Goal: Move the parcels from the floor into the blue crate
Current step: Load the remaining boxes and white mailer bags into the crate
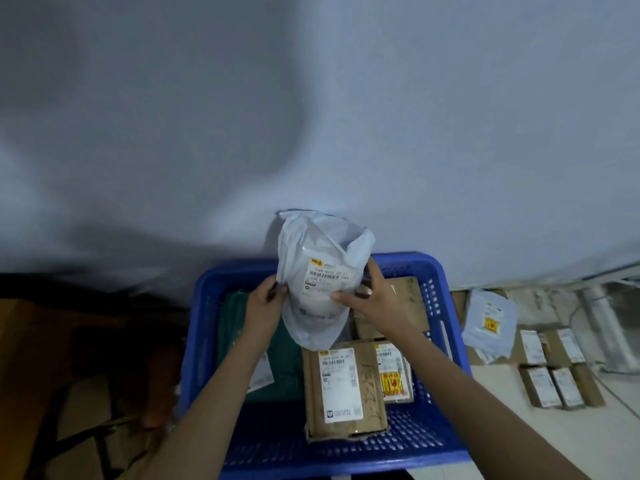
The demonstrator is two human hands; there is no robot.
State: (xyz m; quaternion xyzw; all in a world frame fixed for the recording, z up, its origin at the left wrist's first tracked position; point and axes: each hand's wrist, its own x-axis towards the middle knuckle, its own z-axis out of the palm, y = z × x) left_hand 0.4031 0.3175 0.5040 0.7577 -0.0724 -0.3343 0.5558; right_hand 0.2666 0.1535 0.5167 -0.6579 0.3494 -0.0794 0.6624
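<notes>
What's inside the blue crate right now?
The blue crate holds a labelled cardboard box, a second box with a yellow sticker, another box behind, and a green parcel. The held white bag and both forearms cover the middle.

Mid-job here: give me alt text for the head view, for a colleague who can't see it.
Both hands, left hand and right hand, hold a white poly mailer upright over a blue crate already holding cardboard boxes and a green parcel. More parcels lie on the floor to its right.
</notes>
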